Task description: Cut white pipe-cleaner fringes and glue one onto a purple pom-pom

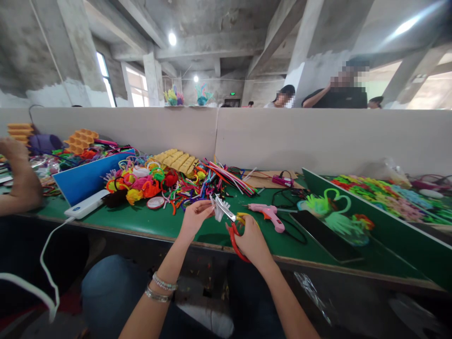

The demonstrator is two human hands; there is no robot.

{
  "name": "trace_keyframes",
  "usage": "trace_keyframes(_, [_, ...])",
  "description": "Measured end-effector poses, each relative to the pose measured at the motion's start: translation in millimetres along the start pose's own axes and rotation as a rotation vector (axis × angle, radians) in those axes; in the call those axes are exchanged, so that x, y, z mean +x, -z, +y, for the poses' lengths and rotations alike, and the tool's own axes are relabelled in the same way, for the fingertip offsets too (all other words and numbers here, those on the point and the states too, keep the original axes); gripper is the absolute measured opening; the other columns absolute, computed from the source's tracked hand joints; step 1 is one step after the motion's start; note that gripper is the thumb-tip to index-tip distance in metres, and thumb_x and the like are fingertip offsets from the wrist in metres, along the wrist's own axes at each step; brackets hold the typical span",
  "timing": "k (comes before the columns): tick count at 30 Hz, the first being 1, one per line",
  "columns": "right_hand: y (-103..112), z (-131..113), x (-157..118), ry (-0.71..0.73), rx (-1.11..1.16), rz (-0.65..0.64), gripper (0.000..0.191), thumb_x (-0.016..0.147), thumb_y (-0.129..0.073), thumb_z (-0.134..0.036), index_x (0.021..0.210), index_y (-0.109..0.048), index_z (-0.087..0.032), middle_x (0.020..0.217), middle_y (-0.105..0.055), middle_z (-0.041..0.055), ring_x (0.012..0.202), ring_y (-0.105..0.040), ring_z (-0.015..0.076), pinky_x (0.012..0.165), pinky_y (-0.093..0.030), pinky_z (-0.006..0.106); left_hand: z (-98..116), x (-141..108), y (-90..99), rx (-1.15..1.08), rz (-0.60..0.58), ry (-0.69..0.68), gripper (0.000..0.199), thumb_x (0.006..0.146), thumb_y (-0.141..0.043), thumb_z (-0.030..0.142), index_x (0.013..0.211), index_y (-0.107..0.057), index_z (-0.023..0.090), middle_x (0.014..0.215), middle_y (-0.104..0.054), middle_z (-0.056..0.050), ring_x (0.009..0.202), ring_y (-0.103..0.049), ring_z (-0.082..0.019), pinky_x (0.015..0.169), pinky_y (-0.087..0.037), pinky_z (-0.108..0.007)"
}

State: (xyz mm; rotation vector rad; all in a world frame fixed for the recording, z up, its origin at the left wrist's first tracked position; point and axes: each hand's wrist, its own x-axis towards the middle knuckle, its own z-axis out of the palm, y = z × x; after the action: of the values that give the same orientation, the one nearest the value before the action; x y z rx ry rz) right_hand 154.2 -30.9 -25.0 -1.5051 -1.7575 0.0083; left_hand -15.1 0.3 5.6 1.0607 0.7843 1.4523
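My left hand [198,214] pinches a small white fuzzy piece [218,212], which looks like pipe cleaner, above the table's front edge. My right hand [253,239] is wrapped round the handles of a pair of scissors [226,209], one handle red and the other yellow. The metal blades point up and left and overlap the white piece; whether they touch it I cannot tell. A pink glue gun [269,214] lies on the green table just right of the scissors. Behind my left hand spreads a heap of coloured pipe cleaners [197,186].
A dark phone [325,238] lies at the right beside green fuzzy swans [339,214]. Low dividers, one blue [95,181] and one green [374,221], stand on both sides. A white power strip [86,205] sits at left, near another person's arm [21,181].
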Motion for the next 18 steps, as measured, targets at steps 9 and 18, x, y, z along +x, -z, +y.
trace_keyframes(9, [6.6, -6.5, -1.1, 0.003, -0.06, -0.003, 0.037, 0.069, -0.05, -0.041, 0.095, -0.045, -0.015, 0.092, -0.054, 0.0086, 0.088, -0.052, 0.0205, 0.074, -0.044, 0.033, 2.7, -2.8, -2.3, 0.017, -0.03, 0.067, 0.035, 0.05, -0.073, 0.029, 0.078, -0.061, 0.012, 0.065, -0.068, -0.003, 0.057, -0.063, -0.013, 0.059, -0.053, -0.025])
trace_keyframes(18, [10.6, -10.5, -3.6, -0.026, -0.132, -0.055, 0.032, 0.073, -0.047, -0.041, 0.095, -0.044, -0.019, 0.095, -0.053, 0.007, 0.088, -0.053, 0.0202, 0.063, -0.041, 0.028, 5.0, -4.8, -4.7, 0.022, -0.048, 0.069, 0.036, 0.05, -0.074, 0.029, 0.077, -0.058, 0.012, 0.063, -0.067, -0.003, 0.058, -0.063, -0.015, 0.06, -0.053, -0.028])
